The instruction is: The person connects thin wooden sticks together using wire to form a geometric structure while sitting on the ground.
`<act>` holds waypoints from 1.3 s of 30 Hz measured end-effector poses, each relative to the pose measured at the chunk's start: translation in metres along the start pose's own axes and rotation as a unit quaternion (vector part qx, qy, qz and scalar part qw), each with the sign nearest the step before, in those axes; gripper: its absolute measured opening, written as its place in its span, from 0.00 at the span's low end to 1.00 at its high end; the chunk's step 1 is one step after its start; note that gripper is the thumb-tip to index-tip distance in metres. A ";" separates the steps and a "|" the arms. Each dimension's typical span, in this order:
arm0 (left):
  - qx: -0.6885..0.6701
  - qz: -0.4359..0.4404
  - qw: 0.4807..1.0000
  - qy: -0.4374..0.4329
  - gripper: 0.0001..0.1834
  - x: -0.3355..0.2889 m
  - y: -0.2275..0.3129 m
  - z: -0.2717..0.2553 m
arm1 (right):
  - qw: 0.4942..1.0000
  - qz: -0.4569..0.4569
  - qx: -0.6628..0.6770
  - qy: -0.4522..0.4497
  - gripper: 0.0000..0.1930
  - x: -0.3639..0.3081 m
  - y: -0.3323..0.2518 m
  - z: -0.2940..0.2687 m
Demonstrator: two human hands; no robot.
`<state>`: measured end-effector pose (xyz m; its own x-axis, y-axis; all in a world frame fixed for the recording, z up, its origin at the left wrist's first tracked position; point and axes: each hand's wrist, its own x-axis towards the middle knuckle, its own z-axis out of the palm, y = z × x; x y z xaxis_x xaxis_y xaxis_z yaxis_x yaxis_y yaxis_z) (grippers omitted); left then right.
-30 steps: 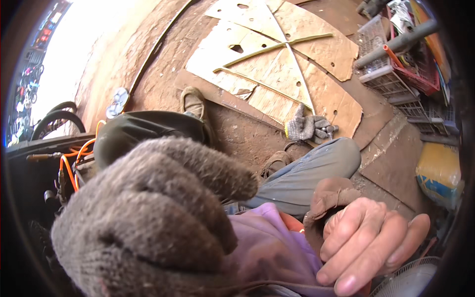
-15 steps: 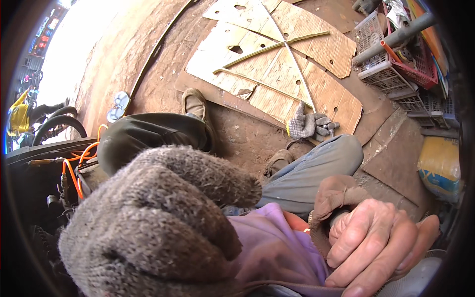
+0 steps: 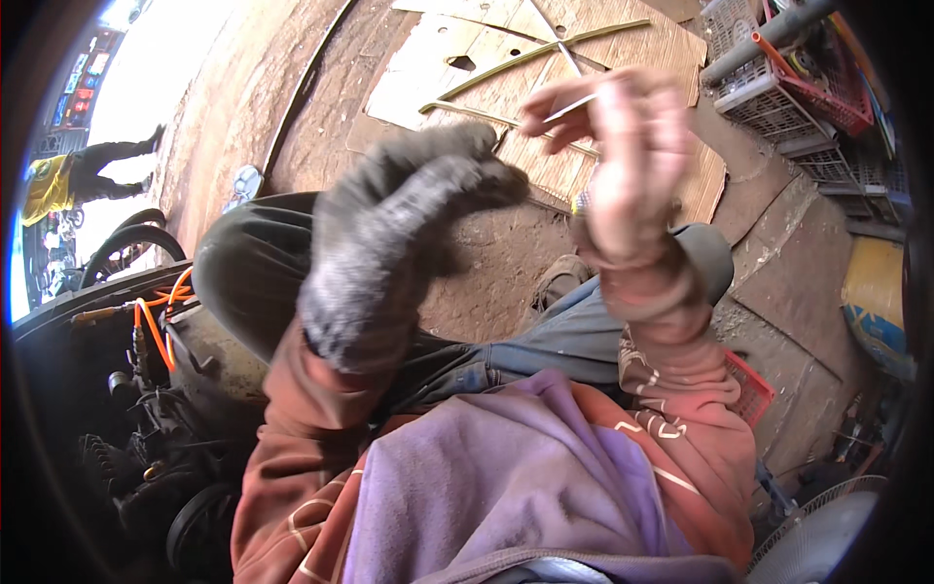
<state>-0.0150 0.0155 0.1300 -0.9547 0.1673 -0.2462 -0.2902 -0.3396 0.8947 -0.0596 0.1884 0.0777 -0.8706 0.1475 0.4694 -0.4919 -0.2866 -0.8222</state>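
Brown, dusty ground fills the middle of the head view, with grey plastic crates at the upper right, a yellow and blue sack below them, and a fan guard in the lower right corner. At the left edge stands a person in yellow, beyond a black curved tube; orange hoses lie lower down.

Cut cardboard lies flat ahead of the bent knees, a pale strip and a yellowish strip crossing on it. Both hands are raised, apart and blurred. The left hand, in a grey knitted glove, has its fingers half curled; whether it holds something I cannot tell. The bare right hand overlaps the cardboard in view, fingers loosely bent. One thin whitish line shows among them, held or not I cannot tell.
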 end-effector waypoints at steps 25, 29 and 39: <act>-0.172 0.049 0.958 -0.223 0.23 -0.003 -0.153 -0.021 | 0.967 -0.026 -0.197 0.161 0.05 0.023 0.092 -0.085; -0.296 -0.147 0.925 -0.185 0.21 -0.074 -0.118 -0.051 | 0.941 0.000 -0.256 0.219 0.06 0.038 0.107 -0.145; 0.405 0.233 0.871 -0.150 0.17 -0.036 0.028 -0.045 | 0.859 -0.139 -0.480 0.113 0.04 0.025 0.114 -0.136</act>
<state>0.0084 -0.0415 0.1476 -0.8613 0.4611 0.2133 0.3817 0.3102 0.8707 -0.1390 0.2879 -0.0485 -0.6444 0.2939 0.7059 -0.3720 0.6860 -0.6253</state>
